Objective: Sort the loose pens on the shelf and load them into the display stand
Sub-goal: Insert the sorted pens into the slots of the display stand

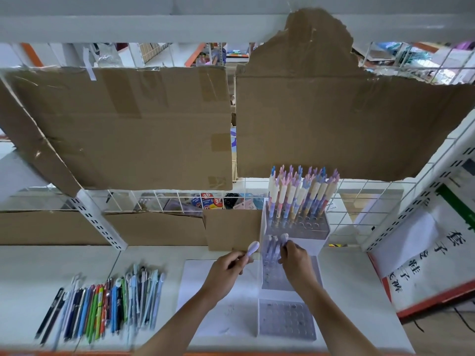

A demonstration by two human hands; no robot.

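On white shelf, right hand pinches pale pen, pushing it into middle step of stand; left hand grips next pen, ready; loose pens lie far left, lined up for picking

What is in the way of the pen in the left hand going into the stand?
Nothing visible. The left hand holds a lilac pen just left of the display stand, whose middle tier shows free holes; the right hand is placing another pen there.

Both forearms bare; no sleeves, left hand, right hand.
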